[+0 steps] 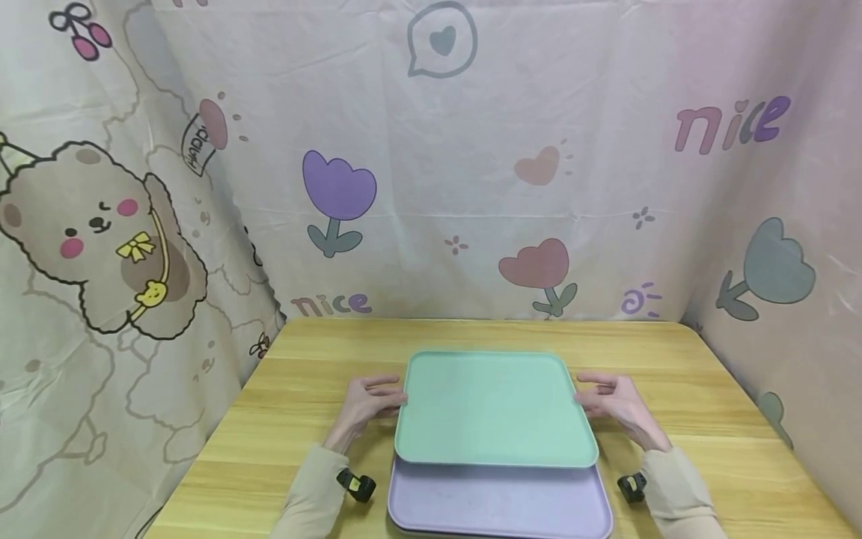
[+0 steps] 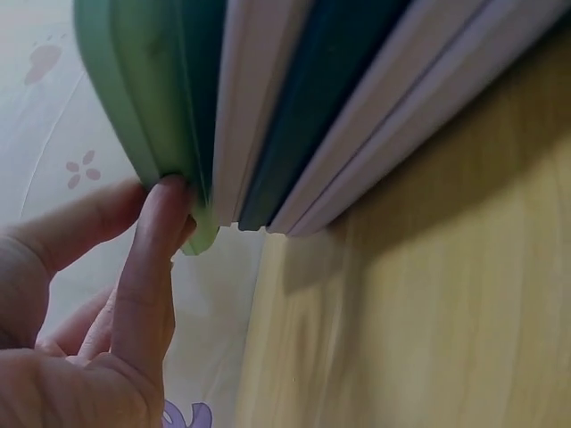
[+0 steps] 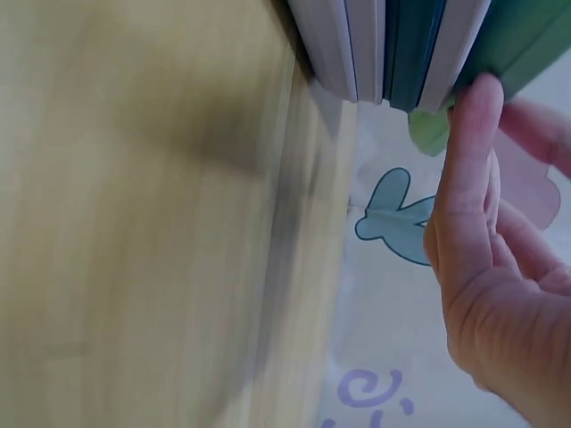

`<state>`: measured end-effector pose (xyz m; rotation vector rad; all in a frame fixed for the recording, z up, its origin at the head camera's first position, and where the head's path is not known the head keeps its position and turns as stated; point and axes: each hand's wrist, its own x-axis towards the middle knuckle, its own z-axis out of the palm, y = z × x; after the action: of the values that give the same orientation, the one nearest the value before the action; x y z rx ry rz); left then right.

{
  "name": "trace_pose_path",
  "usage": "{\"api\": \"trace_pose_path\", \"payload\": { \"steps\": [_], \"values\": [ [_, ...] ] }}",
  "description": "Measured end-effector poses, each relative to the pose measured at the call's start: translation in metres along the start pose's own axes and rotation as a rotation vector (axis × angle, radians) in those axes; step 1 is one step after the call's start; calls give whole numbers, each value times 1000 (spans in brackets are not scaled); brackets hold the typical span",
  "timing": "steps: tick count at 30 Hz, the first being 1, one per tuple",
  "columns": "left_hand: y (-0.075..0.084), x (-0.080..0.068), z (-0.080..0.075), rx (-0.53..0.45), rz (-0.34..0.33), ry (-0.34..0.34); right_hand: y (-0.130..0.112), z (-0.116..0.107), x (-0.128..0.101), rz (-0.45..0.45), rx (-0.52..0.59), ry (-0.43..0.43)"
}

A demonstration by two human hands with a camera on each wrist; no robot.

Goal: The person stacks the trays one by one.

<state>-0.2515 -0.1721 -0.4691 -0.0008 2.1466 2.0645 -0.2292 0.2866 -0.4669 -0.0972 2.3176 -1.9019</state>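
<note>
A mint-green tray (image 1: pixel 497 408) is raised slightly off a stack, tilted and shifted toward the back. My left hand (image 1: pixel 367 408) pinches its left edge between thumb and fingers. At the opposite edge my right hand (image 1: pixel 614 404) grips it the same way. Below lies a lilac tray (image 1: pixel 498 500), its front part uncovered. Both wrist views show the stack's side: under the green tray (image 2: pixel 143 89) come a lilac tray, a dark teal tray (image 2: pixel 308 107) and more lilac ones (image 3: pixel 323 45). A gap separates the green tray from the one beneath.
The stack stands on a wood-grain table (image 1: pixel 323 344), near its front side. A patterned curtain (image 1: pixel 431 187) hangs behind the table and along both sides. Black wrist cameras (image 1: pixel 357 485) sit by both sleeves.
</note>
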Motion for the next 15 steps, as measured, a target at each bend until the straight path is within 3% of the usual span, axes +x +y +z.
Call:
{"api": "trace_pose_path", "payload": {
  "steps": [7, 15],
  "values": [
    [0, -7, -1, 51, 7, -17, 2, -4, -3, -35, -65, -125],
    [4, -16, -2, 129, 5, -49, -1, 0, -4, -38, -176, -184]
  ]
}}
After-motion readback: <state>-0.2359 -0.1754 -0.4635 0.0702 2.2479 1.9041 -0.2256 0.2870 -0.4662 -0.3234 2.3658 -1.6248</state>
